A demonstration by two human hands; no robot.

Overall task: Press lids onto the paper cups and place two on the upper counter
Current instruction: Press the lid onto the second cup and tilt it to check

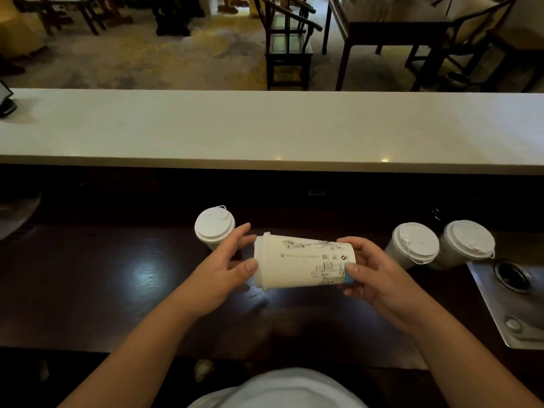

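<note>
A white paper cup with line drawings [303, 262] lies sideways in the air above the dark lower counter [103, 278], its lidded end pointing left. My left hand [226, 260] holds the lid end, thumb on the lid's rim. My right hand [368, 269] grips the cup's base, thumb over a blue patch. Three more lidded cups stand upright on the lower counter: one [214, 226] just behind my left hand, two [413, 244] [468, 242] side by side at the right. The pale upper counter [265, 128] runs across the view beyond them.
A metal drain tray [509, 301] with a round hole lies at the right end of the lower counter. A dark device [6, 103] sits at the upper counter's far left. Wooden chairs and tables stand on the floor beyond.
</note>
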